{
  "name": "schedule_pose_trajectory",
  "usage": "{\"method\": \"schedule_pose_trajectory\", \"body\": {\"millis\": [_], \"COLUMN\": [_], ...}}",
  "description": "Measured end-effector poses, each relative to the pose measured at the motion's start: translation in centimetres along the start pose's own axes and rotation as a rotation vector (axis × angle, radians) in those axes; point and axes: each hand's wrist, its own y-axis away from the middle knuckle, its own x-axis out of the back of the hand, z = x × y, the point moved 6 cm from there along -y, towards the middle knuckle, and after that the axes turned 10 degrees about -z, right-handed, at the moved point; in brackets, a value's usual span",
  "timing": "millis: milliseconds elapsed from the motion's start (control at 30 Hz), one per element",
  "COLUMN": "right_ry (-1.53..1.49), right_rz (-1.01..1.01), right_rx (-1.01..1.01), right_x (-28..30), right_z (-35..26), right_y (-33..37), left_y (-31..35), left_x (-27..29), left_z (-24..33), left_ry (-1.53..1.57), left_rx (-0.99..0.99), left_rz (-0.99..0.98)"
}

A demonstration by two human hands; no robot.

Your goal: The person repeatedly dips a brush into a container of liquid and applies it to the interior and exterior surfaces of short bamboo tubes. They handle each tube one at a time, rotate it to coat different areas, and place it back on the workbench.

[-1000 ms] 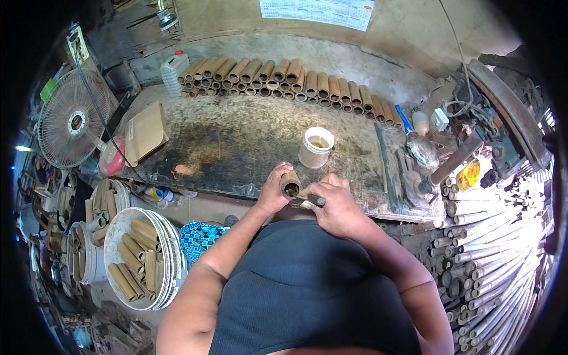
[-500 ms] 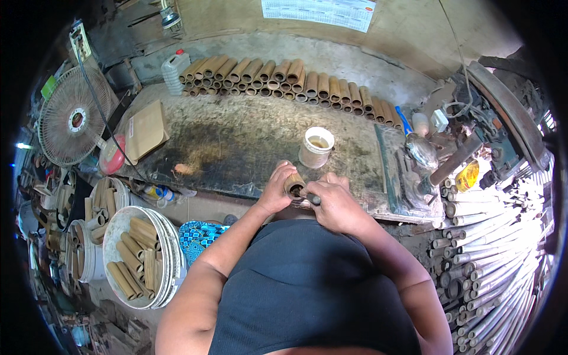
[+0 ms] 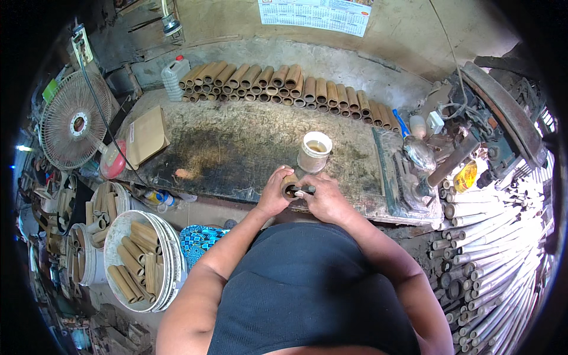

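Observation:
Over the near edge of the workbench (image 3: 248, 136), my left hand (image 3: 273, 194) is wrapped round a short bamboo tube (image 3: 288, 181), its open end turned toward me. In the fist of my right hand (image 3: 327, 199) is a small dark-handled tool (image 3: 309, 190). The tool's tip reaches into the mouth of the tube, so its working end is hidden. Just beyond my hands stands a whitish tub (image 3: 312, 161) with brownish liquid in it.
Bamboo tubes (image 3: 272, 83) are stacked along the wall, beside a plastic jug (image 3: 173, 80). To the left are a fan (image 3: 77, 121), a brown envelope (image 3: 147, 136) and a bucket (image 3: 167, 266) of tubes. A metal vise (image 3: 423, 189) and bamboo poles (image 3: 485, 266) lie right.
My right hand has turned, and the tool's handle now lies more sideways across the tube's mouth. The tube stays in my left hand, slightly shifted. The view has tilted a little.

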Motion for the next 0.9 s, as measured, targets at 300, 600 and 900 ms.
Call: {"method": "schedule_pose_trajectory", "body": {"millis": [300, 600, 900], "right_ry": [-0.023, 0.114, 0.093], "right_rz": [-0.02, -0.011, -0.104], "right_rx": [0.049, 0.101, 0.137], "right_x": [-0.2, 0.5, 0.1], "right_z": [-0.2, -1.5, -1.4], "right_y": [-0.5, 0.2, -0.5], "left_y": [-0.1, 0.0, 0.0], "left_x": [0.3, 0.3, 0.1], "left_z": [0.6, 0.4, 0.7], "left_ry": [0.029, 0.041, 0.009], "left_rx": [0.021, -0.036, -0.038], "left_rz": [0.011, 0.023, -0.024]}}
